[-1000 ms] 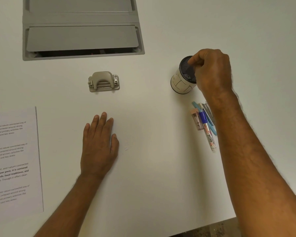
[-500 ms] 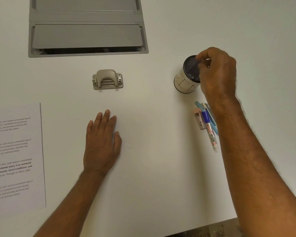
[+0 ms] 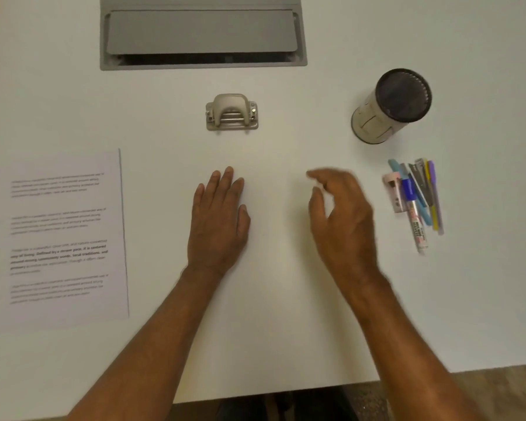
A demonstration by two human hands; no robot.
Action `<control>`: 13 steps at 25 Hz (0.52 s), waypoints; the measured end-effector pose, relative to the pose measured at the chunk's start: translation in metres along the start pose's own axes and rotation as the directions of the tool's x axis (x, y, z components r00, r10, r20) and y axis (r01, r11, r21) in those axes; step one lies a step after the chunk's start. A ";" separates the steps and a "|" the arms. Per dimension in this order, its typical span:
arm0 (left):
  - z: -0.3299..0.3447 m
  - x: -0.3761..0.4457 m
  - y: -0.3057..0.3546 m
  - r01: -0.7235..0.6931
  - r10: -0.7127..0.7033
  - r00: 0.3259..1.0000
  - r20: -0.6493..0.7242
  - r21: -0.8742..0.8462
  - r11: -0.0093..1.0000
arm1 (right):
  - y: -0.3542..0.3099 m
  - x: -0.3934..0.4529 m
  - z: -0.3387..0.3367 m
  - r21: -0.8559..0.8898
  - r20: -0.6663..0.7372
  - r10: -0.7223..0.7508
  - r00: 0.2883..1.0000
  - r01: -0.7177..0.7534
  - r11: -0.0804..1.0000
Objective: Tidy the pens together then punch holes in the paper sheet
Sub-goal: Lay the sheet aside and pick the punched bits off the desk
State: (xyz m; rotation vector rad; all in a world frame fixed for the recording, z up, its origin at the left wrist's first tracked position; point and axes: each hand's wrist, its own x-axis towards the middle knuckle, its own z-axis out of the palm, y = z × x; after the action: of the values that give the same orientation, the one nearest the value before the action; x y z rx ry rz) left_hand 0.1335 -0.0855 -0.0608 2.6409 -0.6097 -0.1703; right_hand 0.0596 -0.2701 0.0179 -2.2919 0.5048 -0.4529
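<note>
White table [image 3: 286, 329]: pens [image 3: 416, 199] lie bunched at right. Both the left hand [image 3: 217, 223] and the right hand [image 3: 342, 217] are empty and loose. Next, I think: bring the paper sheet [image 3: 64, 238] to the hole punch [image 3: 232, 112].

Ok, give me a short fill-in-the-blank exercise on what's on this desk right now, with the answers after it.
1. The left hand lies ____ on the white table, holding nothing.
2. The hole punch stands apart from the printed paper sheet, which lies to its ____.
3. The bundle of pens lies on the table ____ the pen holder, not in it.
4. The right hand holds ____.

Missing words: flat; left; beside; nothing
</note>
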 end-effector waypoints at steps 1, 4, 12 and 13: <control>0.000 0.000 -0.001 -0.005 0.005 1.000 -0.001 -0.002 1.000 | 0.001 -0.024 0.011 -0.025 0.083 0.020 0.996 -0.018 1.000; 0.000 0.000 -0.005 -0.013 0.013 1.000 -0.003 -0.015 1.000 | 0.007 -0.084 0.036 -0.118 0.263 0.061 0.963 -0.031 0.993; 0.007 -0.001 -0.010 -0.017 0.016 0.999 -0.030 -0.022 1.000 | 0.034 -0.119 0.057 -0.356 0.601 -0.145 0.786 0.425 0.832; 0.007 -0.001 -0.010 -0.016 0.015 0.999 -0.031 -0.023 1.000 | 0.035 -0.109 0.058 -0.378 0.590 -0.135 0.796 0.420 0.825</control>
State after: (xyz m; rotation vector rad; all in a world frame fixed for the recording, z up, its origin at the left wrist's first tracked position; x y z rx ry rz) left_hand 0.1353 -0.0799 -0.0718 2.6110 -0.6142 -0.1305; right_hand -0.0156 -0.2062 -0.0650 -2.8561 -0.0414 0.2415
